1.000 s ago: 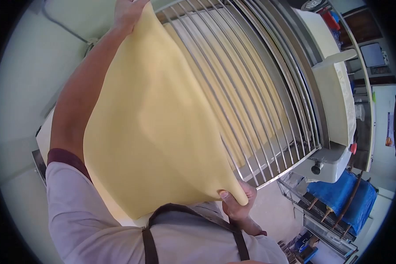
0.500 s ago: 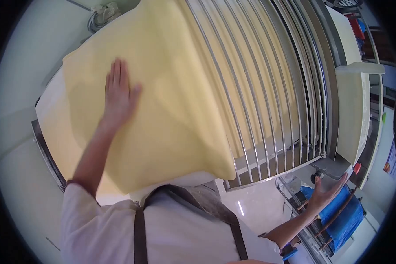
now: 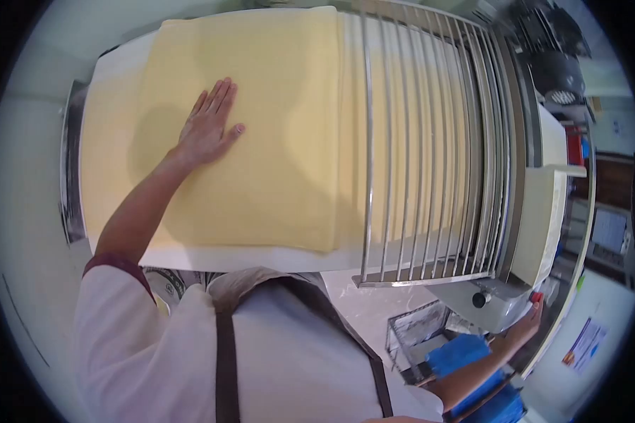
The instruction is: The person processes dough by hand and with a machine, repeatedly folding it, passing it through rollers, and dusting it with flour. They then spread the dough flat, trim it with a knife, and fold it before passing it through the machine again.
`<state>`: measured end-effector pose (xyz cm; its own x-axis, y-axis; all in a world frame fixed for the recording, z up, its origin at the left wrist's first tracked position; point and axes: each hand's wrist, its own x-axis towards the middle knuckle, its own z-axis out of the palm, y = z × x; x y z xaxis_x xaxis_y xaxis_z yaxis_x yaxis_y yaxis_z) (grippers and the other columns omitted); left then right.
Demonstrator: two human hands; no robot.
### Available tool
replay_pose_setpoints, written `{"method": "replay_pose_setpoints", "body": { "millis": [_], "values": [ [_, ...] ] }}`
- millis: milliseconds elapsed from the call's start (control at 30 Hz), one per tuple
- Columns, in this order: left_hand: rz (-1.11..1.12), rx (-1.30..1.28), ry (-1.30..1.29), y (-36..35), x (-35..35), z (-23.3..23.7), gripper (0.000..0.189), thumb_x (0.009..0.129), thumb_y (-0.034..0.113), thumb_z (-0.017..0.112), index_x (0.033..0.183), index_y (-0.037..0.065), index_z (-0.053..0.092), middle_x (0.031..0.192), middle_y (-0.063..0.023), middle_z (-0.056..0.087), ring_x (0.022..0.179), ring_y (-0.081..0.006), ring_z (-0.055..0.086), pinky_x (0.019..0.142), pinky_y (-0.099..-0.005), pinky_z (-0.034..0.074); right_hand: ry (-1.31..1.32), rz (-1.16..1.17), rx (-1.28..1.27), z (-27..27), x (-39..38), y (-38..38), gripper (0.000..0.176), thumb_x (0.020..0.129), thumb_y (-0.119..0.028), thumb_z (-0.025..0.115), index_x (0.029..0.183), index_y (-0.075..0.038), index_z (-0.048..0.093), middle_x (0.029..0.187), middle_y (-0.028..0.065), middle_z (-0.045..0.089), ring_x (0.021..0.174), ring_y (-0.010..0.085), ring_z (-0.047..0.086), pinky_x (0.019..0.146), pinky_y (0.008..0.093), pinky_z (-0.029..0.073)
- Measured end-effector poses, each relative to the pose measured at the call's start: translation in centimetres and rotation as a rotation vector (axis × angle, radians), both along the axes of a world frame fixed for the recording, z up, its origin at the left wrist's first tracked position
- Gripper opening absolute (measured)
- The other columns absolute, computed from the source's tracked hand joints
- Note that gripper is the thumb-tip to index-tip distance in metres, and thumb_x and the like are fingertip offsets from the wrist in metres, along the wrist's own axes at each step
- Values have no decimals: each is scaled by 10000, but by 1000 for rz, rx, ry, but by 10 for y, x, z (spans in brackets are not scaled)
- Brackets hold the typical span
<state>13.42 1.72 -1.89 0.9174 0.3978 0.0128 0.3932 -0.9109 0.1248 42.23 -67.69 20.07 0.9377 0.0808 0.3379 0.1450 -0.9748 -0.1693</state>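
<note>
A wide sheet of pale yellow dough (image 3: 282, 148) lies flat on the white belt (image 3: 190, 258) of a dough sheeter. My left hand (image 3: 208, 130) rests palm down on it, fingers stretched out and thumb apart. More dough continues to the right, beneath the metal bar guard (image 3: 420, 155). Low on the right, my right hand (image 3: 525, 326) reaches to a red knob (image 3: 536, 297) at the machine's side. Its fingers look bent in around the knob, though they are small and partly hidden.
A black knob (image 3: 480, 299) sticks out below the guard. Rollers stand behind the bars, with a pale machine housing (image 3: 536, 233) to their right. Blue plastic (image 3: 466, 356) and a metal rack (image 3: 416, 331) are on the floor side, near my right arm.
My right hand has gone from open beside the machine to the red knob. The dough's raised right edge now lies flat. My left hand stays on the dough, and the view has turned.
</note>
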Motion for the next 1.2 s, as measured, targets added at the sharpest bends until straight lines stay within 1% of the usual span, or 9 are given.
{"method": "replay_pose_setpoints", "body": {
  "millis": [100, 200, 333, 433, 567, 700, 967, 1067, 1200],
  "values": [
    [21, 10, -19, 15, -25, -2, 744, 939, 472, 394, 1480, 22, 150, 1547, -159, 156, 1441, -285, 117, 1166, -431, 100, 101, 83, -429, 36, 62, -18, 406, 1002, -279, 404, 1227, 9, 582, 1163, 173, 639, 1063, 255, 613, 932, 341, 441],
    [75, -7, -32, 15, -38, -4, 728, 937, 458, 416, 1480, 39, 171, 1545, -158, 164, 1440, -286, 119, 1165, -439, 101, 83, 402, 0, 29, 114, 60, 368, 979, -229, 429, 1137, 41, 623, 1008, 137, 692, 941, 212, 635, 857, 332, 470],
    [175, -44, -34, -49, -74, -10, 706, 930, 428, 450, 1477, 57, 201, 1542, -156, 175, 1439, -285, 130, 1162, -453, 107, 707, 427, -322, 5, 194, 50, 297, 898, -101, 460, 1085, 73, 611, 1007, 166, 666, 920, 159, 562, 820, 346, 453],
    [212, -179, -98, -107, -120, 9, 664, 914, 359, 491, 1455, 52, 262, 1523, -167, 226, 1419, -309, 195, 1150, -467, 149, 461, 639, -284, -15, 197, 30, 230, 858, -116, 517, 869, 68, 655, 706, 78, 640, 729, 169, 566, 690, 352, 473],
    [224, -274, -138, -118, -182, 3, 595, 917, 273, 502, 1440, 64, 310, 1510, -151, 272, 1418, -291, 212, 1147, -465, 162, 679, 173, -111, 9, 192, 38, 295, 890, -205, 530, 906, 52, 675, 898, 132, 673, 827, 161, 591, 731, 315, 453],
    [453, -117, -158, -53, -248, 17, 602, 906, 232, 496, 1443, 51, 295, 1512, -170, 257, 1413, -318, 212, 1137, -464, 191, 460, 151, 1078, 23, 167, 31, 364, 899, -215, 582, 1192, -1, 565, 854, 88, 638, 783, 181, 605, 672, 298, 470],
    [345, -232, -302, -24, -281, -16, 754, 896, 304, 552, 1460, -24, 175, 1527, -243, 129, 1414, -415, 124, 1142, -463, 181, -1247, -532, -443, -21, -54, 81, 289, 842, -47, 434, 1086, 41, 561, 772, 107, 579, 600, 231, 563, 525, 395, 438],
    [270, -258, -225, -29, -290, -4, 827, 848, 356, 628, 1466, 16, 197, 1533, -227, 122, 1420, -402, 112, 1144, -479, 173, -326, 478, 485, -129, -179, 258, 287, 866, -94, 463, 1114, 8, 564, 756, 55, 552, 606, 175, 540, 523, 338, 419],
    [91, -281, -48, -31, -323, 16, 927, 767, 432, 707, 1472, 74, 223, 1540, -198, 123, 1426, -387, 95, 1150, -486, 152, 625, 384, 1101, -203, -251, 346, 290, 898, -157, 502, 1153, -35, 568, 735, -15, 515, 614, 100, 509, 521, 262, 393]
  ]
}}
